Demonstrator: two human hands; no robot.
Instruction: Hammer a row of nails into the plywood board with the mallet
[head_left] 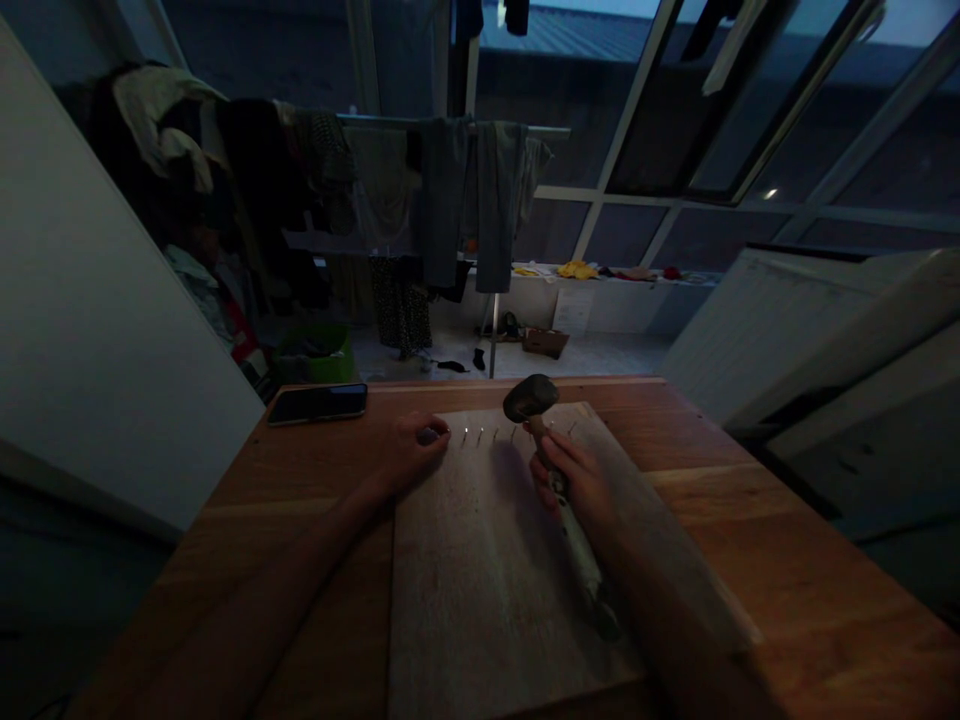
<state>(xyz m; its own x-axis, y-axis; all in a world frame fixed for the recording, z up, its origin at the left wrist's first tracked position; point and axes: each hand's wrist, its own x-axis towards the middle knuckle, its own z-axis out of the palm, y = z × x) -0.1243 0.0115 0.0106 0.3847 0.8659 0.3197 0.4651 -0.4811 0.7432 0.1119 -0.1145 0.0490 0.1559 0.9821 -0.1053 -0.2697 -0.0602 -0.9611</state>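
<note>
A pale wooden board (pixel 480 580) lies on the table, with a row of several thin nails (pixel 480 436) standing in it near its far edge. At the left end of that row, my left hand (pixel 420 442) is closed in a pinch on what looks like a nail, only its tip showing at the fingers. My right hand (pixel 574 475) is wrapped round the upper handle of a hammer (pixel 577 550). The dark hammer head is raised over the right part of the row, and the fingers and handle hide some nails there.
A smartphone (pixel 318 404) lies at the far left of the wooden table (pixel 720 490). Beyond it are a clothes rack with hanging clothes (pixel 442 200), a green basket (pixel 319 352) and a cardboard box (pixel 545 342). A white appliance-like block (pixel 810 310) stands at right.
</note>
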